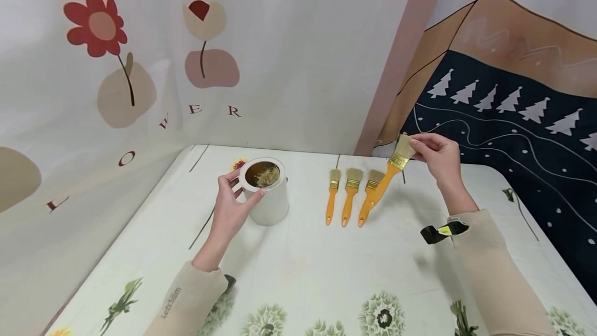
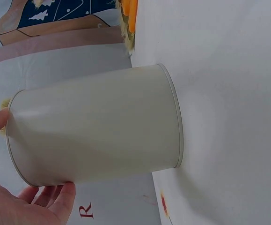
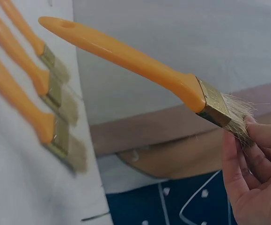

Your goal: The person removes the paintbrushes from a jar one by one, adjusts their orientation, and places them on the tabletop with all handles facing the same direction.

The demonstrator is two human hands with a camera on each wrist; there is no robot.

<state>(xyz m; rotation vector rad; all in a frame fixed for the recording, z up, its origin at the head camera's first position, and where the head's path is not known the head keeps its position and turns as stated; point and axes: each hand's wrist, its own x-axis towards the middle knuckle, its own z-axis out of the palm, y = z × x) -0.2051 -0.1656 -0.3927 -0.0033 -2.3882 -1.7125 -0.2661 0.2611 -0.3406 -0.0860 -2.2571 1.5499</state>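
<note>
My left hand [image 1: 230,211] grips an off-white cylindrical can [image 1: 270,206] at its upper side, thumb over the rim. The can stands upright on the table, and pale bristles [image 1: 268,176] show inside its mouth; whatever lies below them is hidden. In my right hand [image 1: 436,155] a flat paintbrush [image 3: 135,65] is pinched by its bristles. Its orange handle points down and left in the head view, above the table. Three more orange-handled paintbrushes [image 1: 351,201] lie side by side between the hands, the rightmost partly covered by the held one.
The table [image 1: 298,258] has a white cloth printed with flowers. A pale curtain [image 1: 298,66] with flower prints and letters hangs behind it, and a dark panel [image 1: 494,118] with white trees is at the right. Black straps with cameras [image 1: 443,232] sit at the wrists.
</note>
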